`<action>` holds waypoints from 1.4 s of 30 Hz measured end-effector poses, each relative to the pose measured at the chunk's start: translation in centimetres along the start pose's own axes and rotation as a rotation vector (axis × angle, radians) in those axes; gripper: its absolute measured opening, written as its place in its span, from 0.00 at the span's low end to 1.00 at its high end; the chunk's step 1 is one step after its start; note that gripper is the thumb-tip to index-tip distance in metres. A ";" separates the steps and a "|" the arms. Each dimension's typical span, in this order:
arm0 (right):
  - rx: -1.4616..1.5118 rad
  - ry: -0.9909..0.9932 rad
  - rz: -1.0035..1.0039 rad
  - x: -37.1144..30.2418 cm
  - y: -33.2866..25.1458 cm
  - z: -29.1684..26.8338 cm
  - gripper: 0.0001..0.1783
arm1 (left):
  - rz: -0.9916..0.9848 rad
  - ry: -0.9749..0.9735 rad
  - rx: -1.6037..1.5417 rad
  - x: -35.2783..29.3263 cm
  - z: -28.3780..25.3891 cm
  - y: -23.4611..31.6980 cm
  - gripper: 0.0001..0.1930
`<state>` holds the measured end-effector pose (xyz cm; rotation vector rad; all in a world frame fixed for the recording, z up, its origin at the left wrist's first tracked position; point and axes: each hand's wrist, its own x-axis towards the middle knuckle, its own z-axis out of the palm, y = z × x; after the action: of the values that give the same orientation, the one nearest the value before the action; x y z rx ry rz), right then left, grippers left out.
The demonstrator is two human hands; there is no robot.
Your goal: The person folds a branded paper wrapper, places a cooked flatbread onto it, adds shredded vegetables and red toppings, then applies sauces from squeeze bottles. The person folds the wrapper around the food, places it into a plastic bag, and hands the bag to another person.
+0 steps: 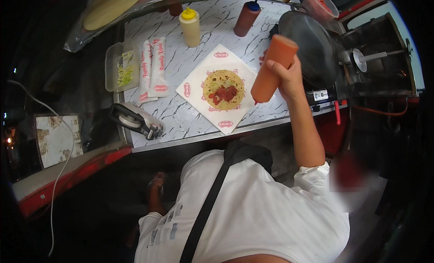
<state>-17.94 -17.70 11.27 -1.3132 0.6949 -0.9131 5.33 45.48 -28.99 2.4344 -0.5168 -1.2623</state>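
Observation:
My right hand (284, 76) grips an orange-red squeeze bottle (272, 66), tipped with its nozzle down beside the right edge of a round flatbread (223, 89). The flatbread lies open on a white paper sheet (194, 84) with red marks. It carries red sauce and some pale green bits. My left hand (156, 185) hangs low below the counter edge, in shadow, touching nothing that I can see.
On the marbled counter (181, 113) stand a yellow squeeze bottle (190, 26) and a brown one with a blue cap (247, 18). Two wrapped rolls (153, 68), a tub of green shreds (122, 67) and a tape dispenser (135, 120) lie left. A dark round griddle (314, 48) sits right.

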 end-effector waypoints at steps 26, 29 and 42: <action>0.055 0.083 -0.084 -2.8 -2.4 0.8 0.20 | 0.004 -0.091 0.084 0.6 2.4 -3.0 0.15; 0.047 0.033 -0.011 -2.8 -2.2 0.5 0.26 | 0.016 -0.062 0.079 1.3 1.8 -1.6 0.16; -0.006 -0.034 0.045 -2.9 -3.4 2.3 0.19 | 0.094 0.028 -0.265 4.8 4.9 -4.2 0.21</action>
<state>-17.96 -14.06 14.72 -1.3107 0.6990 -0.8507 4.53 46.21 -37.00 2.1798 -0.4216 -1.1748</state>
